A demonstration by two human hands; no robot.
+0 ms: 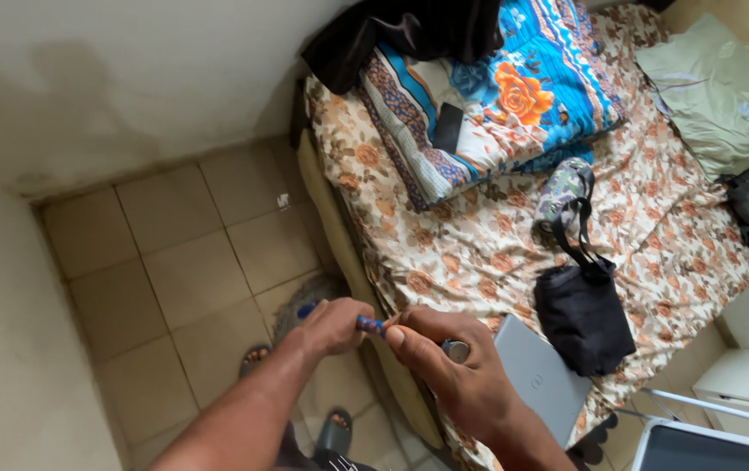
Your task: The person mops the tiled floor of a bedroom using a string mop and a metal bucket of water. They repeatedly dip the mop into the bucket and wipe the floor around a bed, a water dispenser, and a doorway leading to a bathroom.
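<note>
My left hand (331, 327) is closed around a thin blue pen-like stick (369, 325), whose other tip shows beyond my fingers at the left. My right hand (449, 366) pinches the stick's right end between thumb and forefinger and also holds a small round silver thing (456, 351) against the palm. Both hands hover over the near edge of a bed with a floral sheet (479, 244).
On the bed lie a grey laptop (540, 375), a black bag (582, 314), a patterned pouch (564, 187), a folded blue floral blanket (497, 96), a green cloth (714, 87) and dark clothes. Tiled floor (174, 262) and walls at left. My sandalled feet (335, 429) below.
</note>
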